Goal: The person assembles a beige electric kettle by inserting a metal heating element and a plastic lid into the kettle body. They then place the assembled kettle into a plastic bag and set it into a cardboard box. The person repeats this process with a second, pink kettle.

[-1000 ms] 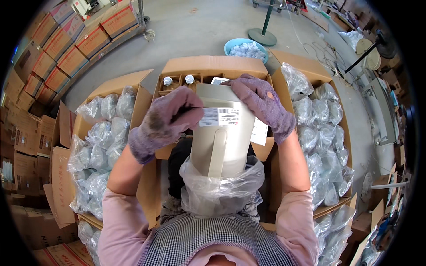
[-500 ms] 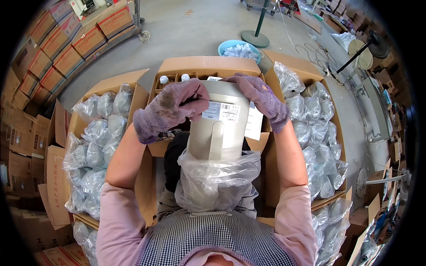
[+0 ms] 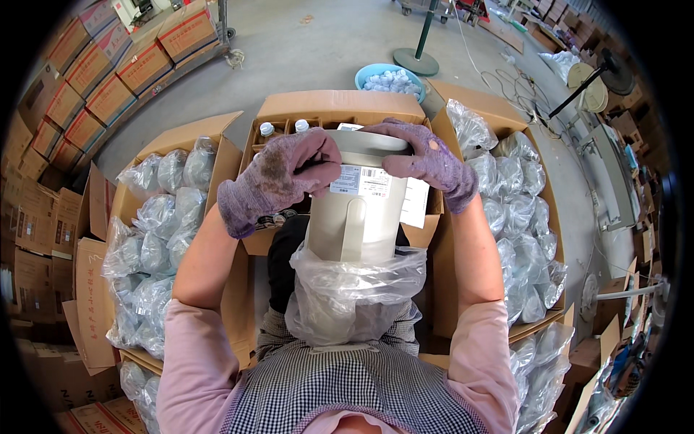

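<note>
1. grey jug [image 3: 329, 224] sits in lap, lower part inside clear bag [image 3: 354, 296]; looks stiff, smooth, maybe slippery, probably light; hold by handle [image 3: 353, 235] or rim [image 3: 353, 137].
2. left hand [image 3: 285, 170]: fingers bunched together beside label [image 3: 359, 180]; can't tell if pinching anything.
3. right hand [image 3: 426, 155]: fingers over rim, thumb pressed on front.
4. left carton [image 3: 230, 170], right carton [image 3: 444, 289]: bagged goods [image 3: 513, 195]; middle carton [image 3: 340, 103]: capped bottles [image 3: 301, 126]; blue basin [image 3: 359, 78]: pale pieces [image 3: 390, 82].

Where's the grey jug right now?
In the head view, the grey jug is near the middle, between the left hand and right hand, its lower part inside a clear plastic bag.
</note>
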The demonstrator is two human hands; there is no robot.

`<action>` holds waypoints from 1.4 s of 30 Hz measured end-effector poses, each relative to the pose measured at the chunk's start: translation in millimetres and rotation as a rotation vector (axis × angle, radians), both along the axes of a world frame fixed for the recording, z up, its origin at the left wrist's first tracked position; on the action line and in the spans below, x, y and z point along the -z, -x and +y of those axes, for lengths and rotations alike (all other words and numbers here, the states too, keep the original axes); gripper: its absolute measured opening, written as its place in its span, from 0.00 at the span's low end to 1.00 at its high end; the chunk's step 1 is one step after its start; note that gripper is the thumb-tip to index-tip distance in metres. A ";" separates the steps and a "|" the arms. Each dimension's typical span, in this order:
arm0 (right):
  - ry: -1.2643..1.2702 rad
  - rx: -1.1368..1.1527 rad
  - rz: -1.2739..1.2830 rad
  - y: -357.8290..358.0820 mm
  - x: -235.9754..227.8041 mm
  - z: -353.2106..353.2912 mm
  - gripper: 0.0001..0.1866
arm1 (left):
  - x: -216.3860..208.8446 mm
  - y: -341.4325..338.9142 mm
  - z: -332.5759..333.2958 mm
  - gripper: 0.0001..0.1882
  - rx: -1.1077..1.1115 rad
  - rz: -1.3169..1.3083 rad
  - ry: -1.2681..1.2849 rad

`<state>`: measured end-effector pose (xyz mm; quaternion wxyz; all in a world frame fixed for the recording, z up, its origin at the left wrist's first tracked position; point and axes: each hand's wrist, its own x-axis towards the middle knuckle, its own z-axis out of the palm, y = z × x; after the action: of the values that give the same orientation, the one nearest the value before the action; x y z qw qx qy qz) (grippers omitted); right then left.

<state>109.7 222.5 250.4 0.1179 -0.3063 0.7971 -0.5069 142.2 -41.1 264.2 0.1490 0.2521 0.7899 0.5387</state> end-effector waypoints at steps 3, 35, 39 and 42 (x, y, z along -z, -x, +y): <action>-0.029 -0.030 0.017 -1.3 -6.3 0.0 0.34 | -1.4 -1.3 -0.2 0.04 0.003 0.003 0.013; -0.185 -0.059 0.301 -17.4 -12.5 -7.5 0.40 | 74.6 6.0 37.1 0.31 -0.267 0.533 -0.305; -0.226 -0.038 0.300 -30.6 -26.3 -17.8 0.41 | 105.7 4.0 35.0 0.21 -0.402 0.816 -0.308; -0.209 0.040 0.284 -45.3 -34.9 -16.7 0.39 | 114.8 -14.6 26.0 0.16 -0.439 0.574 -0.088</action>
<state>155.0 205.7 285.3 0.0251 -0.3449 0.8600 -0.3753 156.8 -15.2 149.4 -0.2092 0.2236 0.8110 0.4985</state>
